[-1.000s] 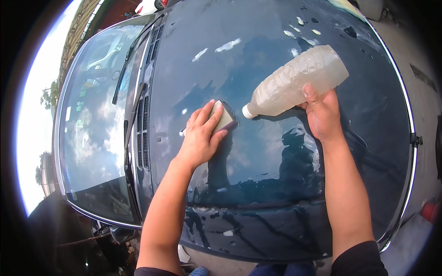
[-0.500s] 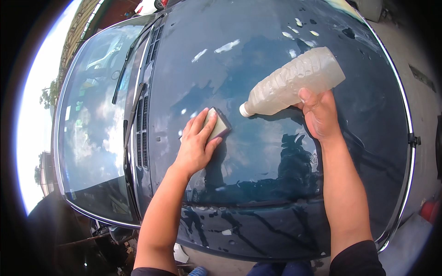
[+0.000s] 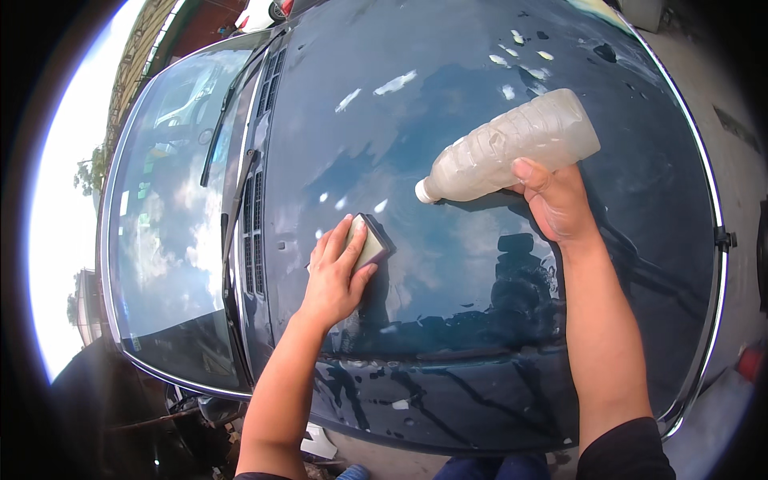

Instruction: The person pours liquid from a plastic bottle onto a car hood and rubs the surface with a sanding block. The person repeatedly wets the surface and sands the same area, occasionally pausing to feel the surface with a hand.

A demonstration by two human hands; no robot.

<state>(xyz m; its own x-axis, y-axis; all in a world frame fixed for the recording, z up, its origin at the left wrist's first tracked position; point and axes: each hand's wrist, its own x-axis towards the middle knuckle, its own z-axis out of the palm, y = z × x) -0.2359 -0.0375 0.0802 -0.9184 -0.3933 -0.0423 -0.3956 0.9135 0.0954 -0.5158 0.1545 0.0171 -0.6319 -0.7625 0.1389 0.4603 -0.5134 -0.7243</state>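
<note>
Since a second ago, the left hand (image 3: 334,280) has slid with its block (image 3: 370,244) toward the person's body, across the dark blue hood (image 3: 432,272) of a car. Three small white spots (image 3: 380,206) now show just beyond the fingertips. The block, pale on top and dark along its edge, lies on the hood; the left hand is clamped on it, fingers spread over the top and thumb along the near side.

The right hand (image 3: 556,200) is closed around a cloudy plastic bottle (image 3: 520,144), thumb on its upper side. The bottle tilts over the hood, its white cap (image 3: 426,191) pointing left; whether the cap touches the paint cannot be told.

Water shines on the hood near both hands. Larger white patches (image 3: 395,82) lie farther off, beyond the block and bottle. On the left are a black vent (image 3: 253,240), a wiper (image 3: 238,200) and the windshield (image 3: 164,248), which reflects clouds. Bright trim (image 3: 705,152) edges the hood on the right.
</note>
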